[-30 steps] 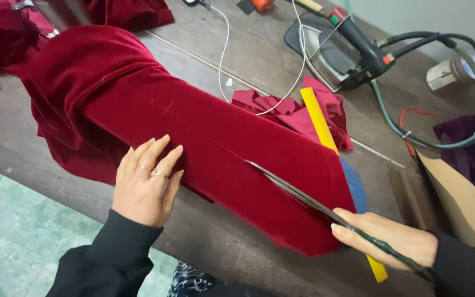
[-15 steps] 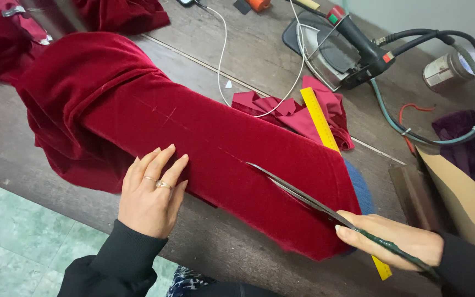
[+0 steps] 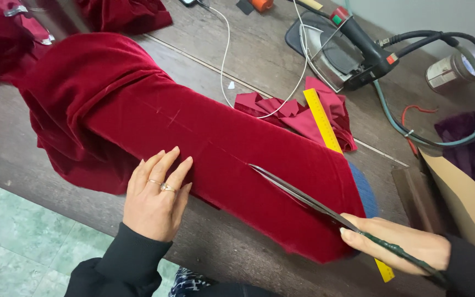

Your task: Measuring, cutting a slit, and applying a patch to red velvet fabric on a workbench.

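Observation:
A long folded piece of dark red velvet (image 3: 204, 126) lies across the wooden table (image 3: 259, 60). My left hand (image 3: 156, 195) rests flat on its near edge, fingers spread, a ring on one finger. My right hand (image 3: 399, 242) grips the dark handles of long scissors (image 3: 298, 192). The blades lie in a cut that runs in from the cloth's right end, their tip near the middle of the strip.
A yellow ruler (image 3: 325, 124) lies over red scraps (image 3: 298, 113) behind the velvet. A steam iron (image 3: 347, 52) with a green hose (image 3: 441, 140) sits at the back right, near a white cable (image 3: 224, 60). More red cloth (image 3: 122, 14) lies at the back left. A cardboard box (image 3: 463, 192) stands at right.
The scissors have advanced leftward along the velvet, lengthening the cut. My left hand has stayed pressed flat on the cloth's near edge.

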